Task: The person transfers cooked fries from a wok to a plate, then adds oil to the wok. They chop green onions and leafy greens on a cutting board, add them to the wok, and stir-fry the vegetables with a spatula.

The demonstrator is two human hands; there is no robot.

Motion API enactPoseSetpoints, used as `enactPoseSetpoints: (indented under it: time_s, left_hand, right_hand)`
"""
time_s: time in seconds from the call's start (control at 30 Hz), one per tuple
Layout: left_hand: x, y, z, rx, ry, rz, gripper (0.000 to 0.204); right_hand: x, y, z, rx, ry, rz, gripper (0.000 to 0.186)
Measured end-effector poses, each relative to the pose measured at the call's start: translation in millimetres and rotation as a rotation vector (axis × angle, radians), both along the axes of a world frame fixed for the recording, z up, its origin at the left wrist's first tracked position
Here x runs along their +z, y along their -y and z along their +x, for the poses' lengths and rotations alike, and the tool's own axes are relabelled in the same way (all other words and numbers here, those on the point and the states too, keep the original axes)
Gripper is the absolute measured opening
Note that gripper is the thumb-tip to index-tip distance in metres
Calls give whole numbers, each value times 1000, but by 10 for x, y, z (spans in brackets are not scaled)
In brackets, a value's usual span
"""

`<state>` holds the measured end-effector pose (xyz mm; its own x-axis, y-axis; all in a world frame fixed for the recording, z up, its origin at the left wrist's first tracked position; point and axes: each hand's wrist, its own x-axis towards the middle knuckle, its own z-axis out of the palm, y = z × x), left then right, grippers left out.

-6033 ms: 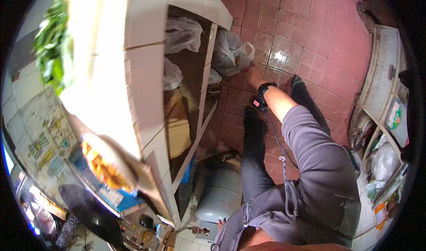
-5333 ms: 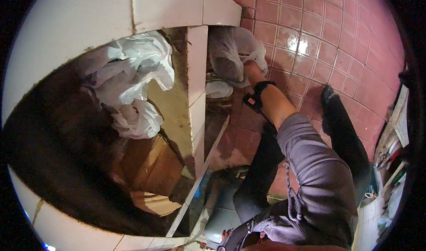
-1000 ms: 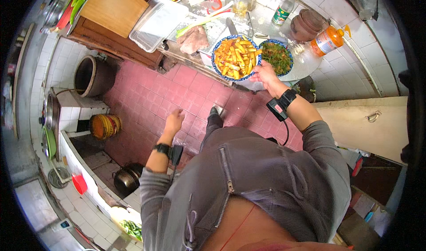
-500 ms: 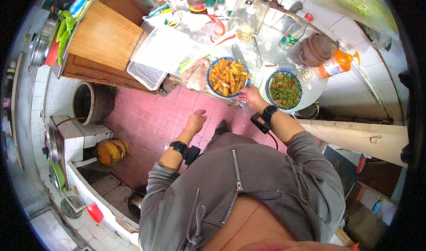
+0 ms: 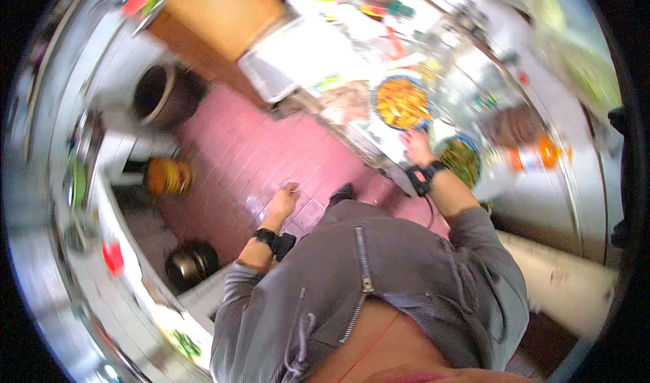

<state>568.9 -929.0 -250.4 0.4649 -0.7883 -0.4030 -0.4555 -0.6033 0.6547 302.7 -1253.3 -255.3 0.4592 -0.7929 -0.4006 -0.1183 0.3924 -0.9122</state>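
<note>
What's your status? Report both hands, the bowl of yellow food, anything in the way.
Right hand at near rim of bowl of yellow food, grip blurred. Left hand over floor, nothing seen in it. Greens bowl close beside right hand.

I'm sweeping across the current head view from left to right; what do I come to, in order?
Green basin, red object, round yellow container, left hand, pink meat, bowl of yellow food, bowl of greens, orange bottle.
</note>
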Motion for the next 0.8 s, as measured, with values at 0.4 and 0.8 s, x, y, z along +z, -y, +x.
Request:
enactPoseSetpoints:
  time_s: [0.4, 0.8]
  left_hand:
    - [151, -2485, -2076, 987, -75, 137, 33]
    - [127, -4070, -4438, 1828, -180, 42, 35]
  right_hand:
    - [-9, -1369, 1266, 762, -78, 358, 10]
    - [731, -4434, 1883, 1689, -210, -87, 23]
